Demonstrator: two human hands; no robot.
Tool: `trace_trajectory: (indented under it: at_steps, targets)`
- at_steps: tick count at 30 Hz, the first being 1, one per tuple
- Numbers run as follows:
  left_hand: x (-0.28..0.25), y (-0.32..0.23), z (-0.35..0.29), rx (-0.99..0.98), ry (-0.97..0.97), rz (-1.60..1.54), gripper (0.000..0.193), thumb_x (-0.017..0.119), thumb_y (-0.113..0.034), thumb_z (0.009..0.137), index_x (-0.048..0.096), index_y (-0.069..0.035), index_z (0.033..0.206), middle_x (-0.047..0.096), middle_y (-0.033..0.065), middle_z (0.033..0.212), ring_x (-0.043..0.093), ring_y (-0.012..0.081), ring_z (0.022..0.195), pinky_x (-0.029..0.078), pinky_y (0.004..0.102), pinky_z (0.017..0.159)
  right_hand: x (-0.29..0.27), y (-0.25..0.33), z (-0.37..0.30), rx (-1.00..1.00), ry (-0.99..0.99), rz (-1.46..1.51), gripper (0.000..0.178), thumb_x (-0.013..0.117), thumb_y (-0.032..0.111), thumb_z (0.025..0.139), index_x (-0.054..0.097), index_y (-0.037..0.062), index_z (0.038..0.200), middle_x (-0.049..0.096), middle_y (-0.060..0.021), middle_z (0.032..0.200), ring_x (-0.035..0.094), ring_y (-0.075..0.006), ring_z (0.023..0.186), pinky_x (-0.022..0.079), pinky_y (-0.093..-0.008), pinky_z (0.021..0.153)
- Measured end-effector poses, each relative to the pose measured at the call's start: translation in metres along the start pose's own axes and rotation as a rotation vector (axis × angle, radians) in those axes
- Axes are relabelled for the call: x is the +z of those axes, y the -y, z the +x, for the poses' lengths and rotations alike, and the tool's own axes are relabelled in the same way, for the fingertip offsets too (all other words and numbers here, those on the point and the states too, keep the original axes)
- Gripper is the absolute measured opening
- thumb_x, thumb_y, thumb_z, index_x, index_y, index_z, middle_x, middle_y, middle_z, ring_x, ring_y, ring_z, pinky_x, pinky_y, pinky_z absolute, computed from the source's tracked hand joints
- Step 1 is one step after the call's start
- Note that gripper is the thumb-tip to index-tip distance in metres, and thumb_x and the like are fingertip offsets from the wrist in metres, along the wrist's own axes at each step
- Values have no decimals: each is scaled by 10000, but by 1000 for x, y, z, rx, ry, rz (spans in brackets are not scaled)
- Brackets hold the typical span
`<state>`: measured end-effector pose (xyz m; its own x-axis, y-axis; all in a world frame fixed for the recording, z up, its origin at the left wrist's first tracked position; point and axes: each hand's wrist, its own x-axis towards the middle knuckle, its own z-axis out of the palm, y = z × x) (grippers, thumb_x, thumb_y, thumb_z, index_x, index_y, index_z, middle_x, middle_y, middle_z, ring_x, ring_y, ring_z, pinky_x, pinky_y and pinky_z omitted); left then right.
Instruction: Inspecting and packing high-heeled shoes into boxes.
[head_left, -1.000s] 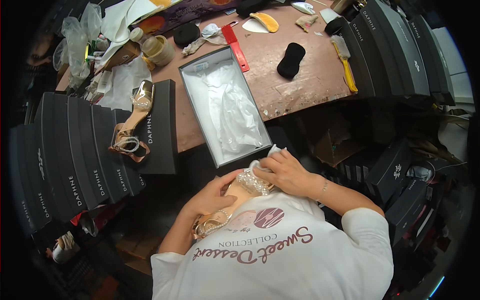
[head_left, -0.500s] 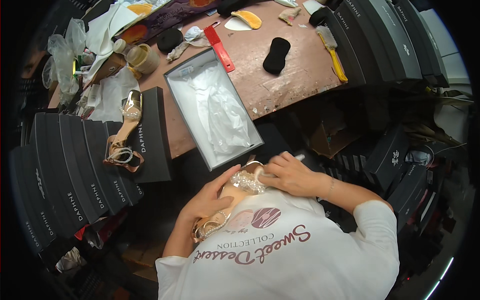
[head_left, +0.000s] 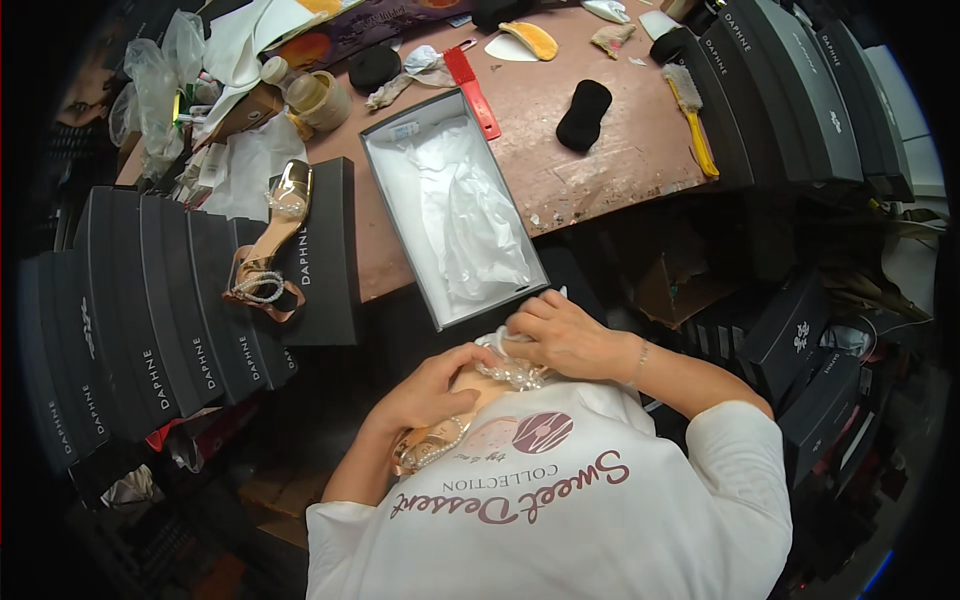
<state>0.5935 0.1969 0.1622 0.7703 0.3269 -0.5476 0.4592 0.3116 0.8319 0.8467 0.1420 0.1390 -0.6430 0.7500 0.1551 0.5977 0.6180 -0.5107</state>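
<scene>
Against my white shirt lies a gold sandal (head_left: 522, 376) with clear beads across its front strap and pearls at the ankle strap. My left hand (head_left: 432, 392) is closed round its middle, thumb on the insole. My right hand (head_left: 568, 338) is bent over the toe end, fingers pressed on a white piece like cloth (head_left: 494, 342) against the sandal. The toe is mostly hidden by the fingers and this white piece. A matching sandal (head_left: 272, 238) rests on a dark box lid (head_left: 333, 260) to the left.
Beyond my hands, an open shoebox (head_left: 384, 165) with white tissue (head_left: 470, 235) overlaps the pink table (head_left: 530, 180). A red brush (head_left: 472, 95), black pad (head_left: 584, 115), yellow-handled brush (head_left: 692, 122) and jar (head_left: 320, 103) stand farther off. Dark shoeboxes (head_left: 165, 300) are stacked on both sides.
The view has shifted, so the table things appear farther right and higher. My right hand has moved from the beaded strap to the toe end, covering it. My left hand still grips the sandal.
</scene>
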Motion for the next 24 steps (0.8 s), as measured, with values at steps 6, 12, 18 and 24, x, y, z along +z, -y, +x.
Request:
trace_trajectory:
  at_steps: [6,12,18,24]
  targets:
    - [3,10,2,-27,11,-4,337,617,-21,780,545,-48,1108,562,26,1034,515,101,936,439,251,835,-10,5,-21,16,65,-33,244,549,185,843,665,151,1055,540,-14,958,499,-185,917,358,-333,789]
    - [-2,3,-2,-101,24,5,362,631,-11,749,534,-50,1096,550,25,1011,517,103,936,438,252,843,-2,4,-5,48,-20,-57,245,552,187,846,660,146,1062,543,-12,958,512,-177,920,363,-332,796]
    - [1,4,6,-109,-5,-61,377,626,-59,740,536,-78,1105,584,25,872,532,104,824,447,259,748,-4,2,-14,116,13,-12,244,559,158,851,670,130,1066,569,-42,976,516,-200,918,362,-346,795]
    - [-2,5,0,-120,-20,-171,405,632,8,749,517,-59,1132,561,23,1037,545,95,958,461,261,848,15,-9,-3,437,-303,429,280,612,-17,798,673,33,1066,587,-124,1022,592,-283,938,474,-379,807]
